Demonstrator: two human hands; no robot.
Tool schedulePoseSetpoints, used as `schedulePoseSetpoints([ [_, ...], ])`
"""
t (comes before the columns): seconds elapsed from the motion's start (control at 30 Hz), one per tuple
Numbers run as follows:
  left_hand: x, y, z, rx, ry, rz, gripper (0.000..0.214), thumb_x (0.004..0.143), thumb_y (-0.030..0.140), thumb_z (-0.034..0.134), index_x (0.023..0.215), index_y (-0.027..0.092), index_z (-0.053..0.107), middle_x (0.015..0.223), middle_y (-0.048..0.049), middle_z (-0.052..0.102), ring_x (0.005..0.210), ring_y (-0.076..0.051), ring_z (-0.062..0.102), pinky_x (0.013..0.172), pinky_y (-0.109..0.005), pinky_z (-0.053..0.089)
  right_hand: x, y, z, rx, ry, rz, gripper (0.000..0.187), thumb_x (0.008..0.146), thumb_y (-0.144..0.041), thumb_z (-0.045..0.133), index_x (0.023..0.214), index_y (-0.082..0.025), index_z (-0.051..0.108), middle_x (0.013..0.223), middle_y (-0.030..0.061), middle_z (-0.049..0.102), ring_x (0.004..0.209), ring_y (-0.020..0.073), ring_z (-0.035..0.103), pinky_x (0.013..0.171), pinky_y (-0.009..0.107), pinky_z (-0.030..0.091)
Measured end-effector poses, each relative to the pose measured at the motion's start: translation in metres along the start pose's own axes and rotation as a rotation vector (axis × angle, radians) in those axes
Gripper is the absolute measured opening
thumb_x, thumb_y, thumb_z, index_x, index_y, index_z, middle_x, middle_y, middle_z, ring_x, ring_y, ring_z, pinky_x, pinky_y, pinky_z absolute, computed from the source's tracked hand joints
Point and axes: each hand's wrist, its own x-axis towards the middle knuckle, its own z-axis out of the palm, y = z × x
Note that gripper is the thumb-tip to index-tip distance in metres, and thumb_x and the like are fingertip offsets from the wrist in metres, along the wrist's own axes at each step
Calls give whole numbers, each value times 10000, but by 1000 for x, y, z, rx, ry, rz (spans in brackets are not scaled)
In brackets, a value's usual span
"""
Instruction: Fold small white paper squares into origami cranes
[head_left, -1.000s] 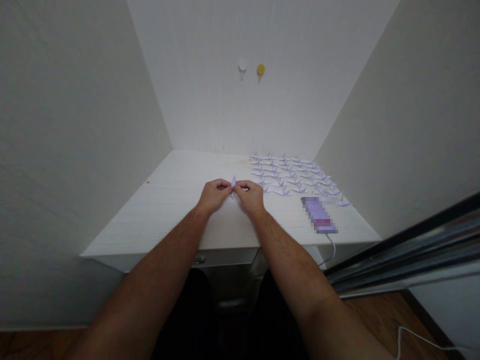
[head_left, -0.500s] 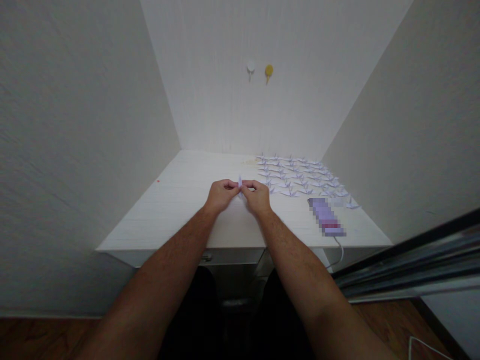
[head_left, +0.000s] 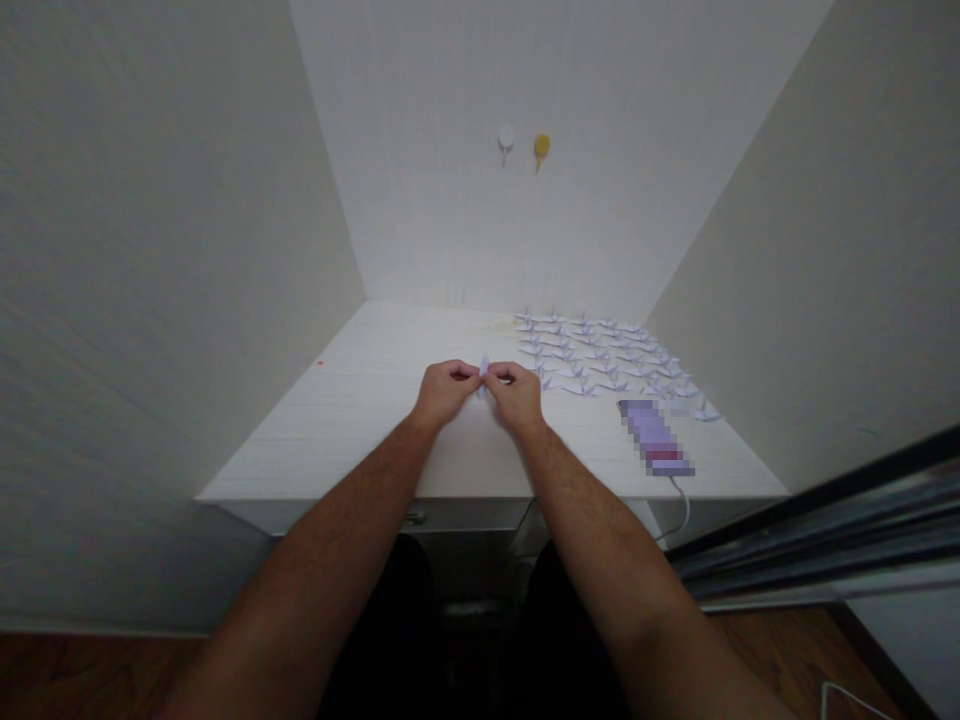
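Between my fingertips, above the white desk (head_left: 337, 420), is a small piece of folded pale-lilac paper (head_left: 484, 366). My left hand (head_left: 444, 390) pinches it from the left with thumb and forefinger. From the other side my right hand (head_left: 516, 392) pinches it too, and the two hands nearly meet. Most of the paper is hidden behind the fingers, so its exact folds cannot be made out. To the right of my right hand, several folded paper cranes (head_left: 598, 356) of the same pale colour stand in rows.
A phone (head_left: 654, 438), blurred out, lies at the right front with a white cable (head_left: 684, 505) running off the desk edge. Walls enclose the desk on three sides. A white hook (head_left: 505, 138) and a yellow hook (head_left: 541, 146) are on the back wall.
The paper's upper tip stood tall and narrow before; now it looks shorter and wider between my fingers. Both hands keep their pinch. The whole view has shifted slightly.
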Motion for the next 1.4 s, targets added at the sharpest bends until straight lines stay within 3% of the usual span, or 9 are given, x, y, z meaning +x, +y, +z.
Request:
schedulePoseSetpoints([
  [0.7, 0, 5, 0, -72, 31, -70, 89, 595, 226, 723, 640, 167, 674, 624, 3, 652, 582, -127, 566, 601, -260, 432, 3, 4, 3, 136, 19, 126, 130, 661, -280, 651, 742, -178, 642, 688, -4, 661, 629, 139, 605, 621, 264, 502],
  [0.97, 1, 4, 2, -224, 0, -87, 333, 583, 178, 711, 908, 168, 641, 657, 26, 646, 538, -105, 548, 541, -229, 404, 5, 4, 6, 369, 11, 205, 262, 583, -222, 692, 805, -196, 555, 649, -56, 598, 526, 102, 538, 474, 222, 445],
  [1.2, 2, 0, 4, -210, -42, -119, 223, 564, 154, 680, 786, 157, 664, 707, -12, 664, 616, -126, 583, 591, -247, 436, 4, 2, 5, 387, -33, 244, 302, 560, -203, 700, 825, -198, 554, 643, -62, 605, 506, 92, 530, 476, 218, 431],
  [1.4, 3, -4, 4, -201, -56, -98, 205, 599, 238, 732, 762, 177, 625, 700, -1, 648, 623, -129, 585, 595, -245, 442, 4, 2, 4, 338, -55, 257, 273, 564, -234, 703, 801, -201, 573, 660, -47, 613, 546, 101, 541, 500, 223, 437],
])
